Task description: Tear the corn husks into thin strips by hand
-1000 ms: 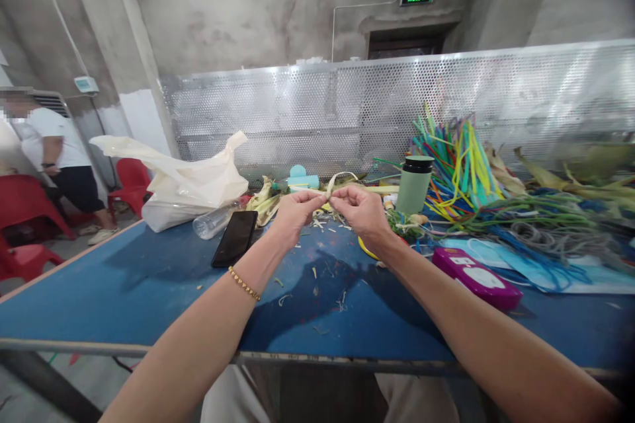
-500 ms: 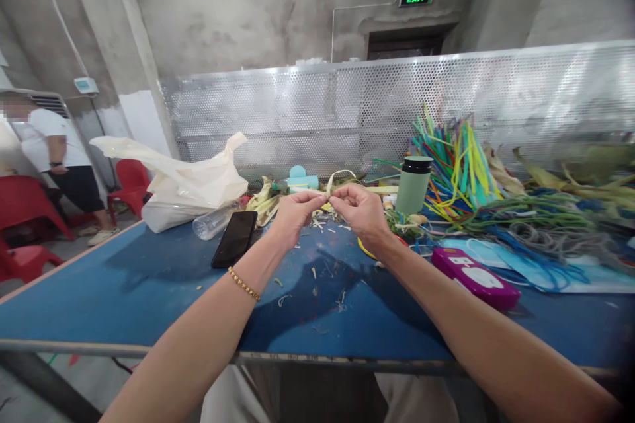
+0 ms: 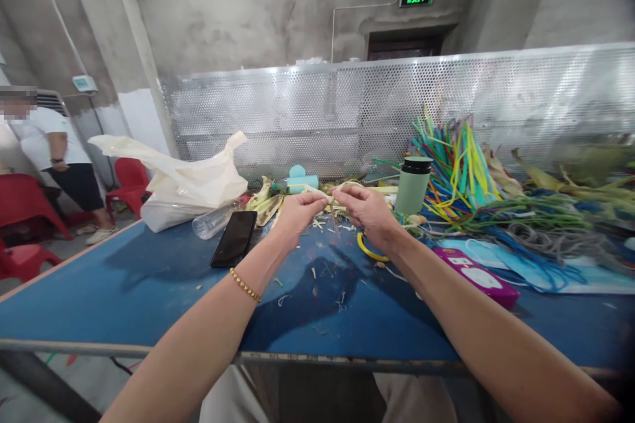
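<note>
My left hand and my right hand are raised over the blue table, fingertips almost meeting. Both pinch a pale strip of what looks like corn husk. One thin end hangs down between the hands, and another part loops behind the right fingers. Pale scraps are scattered on the tabletop below. Close under the right wrist sits a yellow ring-shaped handle; what it belongs to is hidden. Husk pieces lie beyond the left hand.
Left of my hands are a black phone, a clear bottle and a white plastic bag. On the right stand a green tumbler, colourful strips, a purple box and tangled cords. A person stands far left.
My right hand has shifted slightly right and turned, opening a small gap from the left. The strip's upright loop has dropped, and an end now hangs below. The left hand stays nearly still.
</note>
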Action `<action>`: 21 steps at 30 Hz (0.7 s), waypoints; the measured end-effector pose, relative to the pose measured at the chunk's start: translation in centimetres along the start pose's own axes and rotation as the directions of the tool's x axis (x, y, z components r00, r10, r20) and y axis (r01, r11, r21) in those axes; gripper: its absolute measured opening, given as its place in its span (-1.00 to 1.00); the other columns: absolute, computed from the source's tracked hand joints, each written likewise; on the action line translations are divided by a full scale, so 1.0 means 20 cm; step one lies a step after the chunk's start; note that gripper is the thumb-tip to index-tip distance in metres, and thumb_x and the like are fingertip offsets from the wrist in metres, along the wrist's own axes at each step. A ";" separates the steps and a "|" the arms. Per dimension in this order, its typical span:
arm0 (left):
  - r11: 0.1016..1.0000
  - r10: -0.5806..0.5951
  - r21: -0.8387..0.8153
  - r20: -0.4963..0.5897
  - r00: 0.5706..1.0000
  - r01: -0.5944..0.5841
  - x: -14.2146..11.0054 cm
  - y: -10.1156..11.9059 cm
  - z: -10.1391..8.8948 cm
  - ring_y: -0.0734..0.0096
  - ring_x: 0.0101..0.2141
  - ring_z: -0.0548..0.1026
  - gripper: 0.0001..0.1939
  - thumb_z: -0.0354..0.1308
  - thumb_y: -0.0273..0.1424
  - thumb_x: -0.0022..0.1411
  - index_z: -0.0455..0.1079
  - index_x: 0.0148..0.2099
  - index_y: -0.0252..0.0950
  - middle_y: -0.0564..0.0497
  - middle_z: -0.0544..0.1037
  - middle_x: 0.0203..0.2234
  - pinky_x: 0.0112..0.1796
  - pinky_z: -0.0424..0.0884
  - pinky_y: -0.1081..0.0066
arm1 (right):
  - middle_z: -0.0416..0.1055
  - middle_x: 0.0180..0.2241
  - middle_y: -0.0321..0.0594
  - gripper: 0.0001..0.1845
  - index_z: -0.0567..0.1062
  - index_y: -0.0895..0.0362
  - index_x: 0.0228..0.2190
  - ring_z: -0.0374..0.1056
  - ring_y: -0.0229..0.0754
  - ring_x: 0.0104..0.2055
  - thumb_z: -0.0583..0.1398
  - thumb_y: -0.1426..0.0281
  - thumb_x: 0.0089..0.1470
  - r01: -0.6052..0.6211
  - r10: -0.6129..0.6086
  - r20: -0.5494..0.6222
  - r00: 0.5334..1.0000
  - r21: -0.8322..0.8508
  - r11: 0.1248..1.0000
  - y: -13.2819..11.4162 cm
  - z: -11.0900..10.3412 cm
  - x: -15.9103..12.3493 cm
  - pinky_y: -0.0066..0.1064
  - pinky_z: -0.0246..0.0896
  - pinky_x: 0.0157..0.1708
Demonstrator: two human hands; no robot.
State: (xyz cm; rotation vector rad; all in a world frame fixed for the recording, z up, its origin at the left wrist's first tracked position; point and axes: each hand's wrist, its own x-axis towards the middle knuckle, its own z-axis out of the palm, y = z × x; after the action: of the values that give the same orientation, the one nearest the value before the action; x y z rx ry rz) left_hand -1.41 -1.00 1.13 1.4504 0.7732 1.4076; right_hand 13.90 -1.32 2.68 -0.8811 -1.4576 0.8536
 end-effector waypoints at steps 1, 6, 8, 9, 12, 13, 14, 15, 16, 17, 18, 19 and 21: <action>1.000 0.004 0.005 0.001 1.000 -0.004 0.00 0.00 0.00 0.65 -0.64 -0.04 -0.75 0.32 -0.28 -0.03 0.52 -0.34 -0.37 0.15 0.18 -0.68 -0.55 -0.19 0.42 | 0.15 -0.66 -0.43 -0.62 0.48 0.17 -0.48 -0.13 -0.43 -0.66 0.33 0.10 -0.20 0.010 -0.010 0.006 1.000 0.006 1.000 0.00 0.00 0.00 -0.48 -0.26 -0.68; 0.996 -0.029 -0.087 0.085 0.996 0.037 -0.01 0.01 0.01 0.66 -0.66 -0.11 -0.69 0.31 -0.20 0.01 0.43 -0.49 -0.37 0.21 -0.03 -0.71 -0.56 -0.22 0.41 | 0.18 -0.67 -0.40 -0.60 0.48 0.18 -0.53 -0.03 -0.39 -0.60 0.34 0.08 -0.23 0.058 -0.058 0.005 0.998 0.009 0.998 0.00 0.01 -0.01 -0.48 -0.17 -0.62; 0.995 -0.031 -0.087 0.095 0.995 0.039 -0.01 0.00 0.00 0.67 -0.65 -0.11 -0.67 0.34 -0.18 -0.03 0.45 -0.44 -0.37 0.21 0.00 -0.70 -0.57 -0.23 0.41 | 0.15 -0.68 -0.41 -0.61 0.47 0.18 -0.55 -0.03 -0.38 -0.59 0.34 0.10 -0.22 0.072 -0.072 0.018 0.997 0.015 0.997 0.00 0.01 -0.02 -0.47 -0.15 -0.60; 0.996 -0.029 -0.078 0.090 0.996 0.036 -0.01 0.00 0.00 0.67 -0.65 -0.10 -0.67 0.35 -0.18 -0.05 0.47 -0.40 -0.38 0.21 0.03 -0.69 -0.57 -0.24 0.41 | 0.14 -0.68 -0.42 -0.62 0.46 0.17 -0.56 -0.03 -0.38 -0.59 0.34 0.10 -0.21 0.082 -0.082 0.025 0.996 0.014 0.997 0.00 0.01 -0.02 -0.46 -0.14 -0.59; 1.000 -0.011 -0.020 0.067 0.998 0.013 0.00 -0.01 0.00 0.66 -0.65 -0.07 -0.65 0.35 -0.17 -0.05 0.49 -0.36 -0.38 0.17 0.12 -0.68 -0.57 -0.23 0.41 | 0.15 -0.66 -0.41 -0.63 0.46 0.17 -0.55 -0.03 -0.38 -0.58 0.33 0.11 -0.19 0.094 -0.094 0.018 0.995 0.006 0.996 0.00 0.01 -0.02 -0.46 -0.13 -0.58; 1.000 -0.006 0.006 0.059 0.998 0.006 0.00 -0.01 0.00 0.66 -0.64 -0.06 -0.66 0.35 -0.17 -0.04 0.50 -0.36 -0.38 0.16 0.15 -0.68 -0.57 -0.22 0.41 | 0.15 -0.66 -0.41 -0.63 0.46 0.18 -0.55 -0.02 -0.37 -0.58 0.33 0.11 -0.19 0.096 -0.096 0.009 0.995 -0.001 0.995 0.00 0.01 -0.02 -0.46 -0.13 -0.58; 1.000 -0.001 0.030 0.052 0.999 0.000 -0.01 -0.01 0.00 0.66 -0.64 -0.05 -0.67 0.34 -0.18 -0.04 0.50 -0.36 -0.38 0.15 0.18 -0.67 -0.57 -0.21 0.41 | 0.15 -0.66 -0.41 -0.63 0.46 0.18 -0.55 -0.02 -0.37 -0.58 0.33 0.12 -0.19 0.098 -0.098 0.003 0.995 -0.008 0.995 0.00 0.01 -0.02 -0.46 -0.12 -0.58; 0.999 0.002 0.051 0.047 0.999 -0.004 -0.01 -0.01 0.01 0.66 -0.64 -0.04 -0.68 0.34 -0.18 -0.04 0.50 -0.37 -0.37 0.15 0.20 -0.67 -0.57 -0.21 0.42 | 0.15 -0.66 -0.41 -0.63 0.45 0.18 -0.56 -0.01 -0.37 -0.57 0.34 0.12 -0.20 0.100 -0.100 -0.003 0.995 -0.013 0.995 0.01 0.01 -0.02 -0.46 -0.11 -0.57; 0.998 0.004 0.069 0.044 0.999 -0.007 -0.01 -0.01 0.01 0.66 -0.64 -0.03 -0.68 0.33 -0.19 -0.03 0.50 -0.38 -0.37 0.14 0.21 -0.67 -0.56 -0.20 0.42 | 0.16 -0.66 -0.41 -0.62 0.45 0.18 -0.57 0.01 -0.37 -0.57 0.34 0.12 -0.21 0.103 -0.104 -0.009 0.995 -0.015 0.995 0.01 0.01 -0.01 -0.46 -0.10 -0.57; 0.997 0.006 0.080 0.044 0.999 -0.009 -0.01 0.00 0.01 0.66 -0.64 -0.03 -0.69 0.33 -0.19 -0.04 0.50 -0.38 -0.37 0.14 0.22 -0.67 -0.56 -0.19 0.43 | 0.16 -0.66 -0.41 -0.62 0.44 0.18 -0.57 0.02 -0.36 -0.56 0.35 0.12 -0.22 0.106 -0.106 -0.014 0.994 -0.018 0.994 0.02 0.01 -0.01 -0.46 -0.09 -0.56; 0.996 0.008 0.084 0.047 0.999 -0.012 -0.01 0.00 0.01 0.65 -0.63 -0.02 -0.69 0.33 -0.20 -0.04 0.50 -0.38 -0.37 0.14 0.23 -0.67 -0.56 -0.17 0.44 | 0.17 -0.66 -0.41 -0.61 0.44 0.19 -0.57 0.02 -0.36 -0.56 0.35 0.11 -0.23 0.108 -0.109 -0.019 0.994 -0.020 0.994 0.02 0.01 -0.01 -0.45 -0.09 -0.56; 0.996 0.012 0.085 0.052 0.999 -0.016 -0.02 0.01 0.01 0.65 -0.62 -0.01 -0.70 0.34 -0.20 -0.05 0.51 -0.38 -0.37 0.13 0.26 -0.66 -0.55 -0.14 0.45 | 0.18 -0.66 -0.41 -0.60 0.44 0.19 -0.57 0.03 -0.36 -0.56 0.35 0.10 -0.23 0.111 -0.112 -0.025 0.993 -0.023 0.994 0.03 0.01 0.00 -0.45 -0.08 -0.55; 0.996 0.023 0.083 0.067 0.998 -0.028 -0.02 0.02 0.02 0.63 -0.59 0.05 -0.70 0.33 -0.21 -0.05 0.53 -0.36 -0.36 0.09 0.34 -0.62 -0.53 -0.06 0.46 | 0.19 -0.66 -0.41 -0.59 0.44 0.19 -0.56 0.04 -0.36 -0.56 0.35 0.09 -0.24 0.115 -0.116 -0.036 0.993 -0.029 0.993 0.03 0.01 0.00 -0.45 -0.07 -0.55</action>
State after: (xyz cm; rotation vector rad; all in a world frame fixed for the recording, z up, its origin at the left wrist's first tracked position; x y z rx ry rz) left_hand -1.21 -1.57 1.33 1.5685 0.7830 1.3535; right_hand 13.76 -1.07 2.06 -0.8204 -1.4753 0.7292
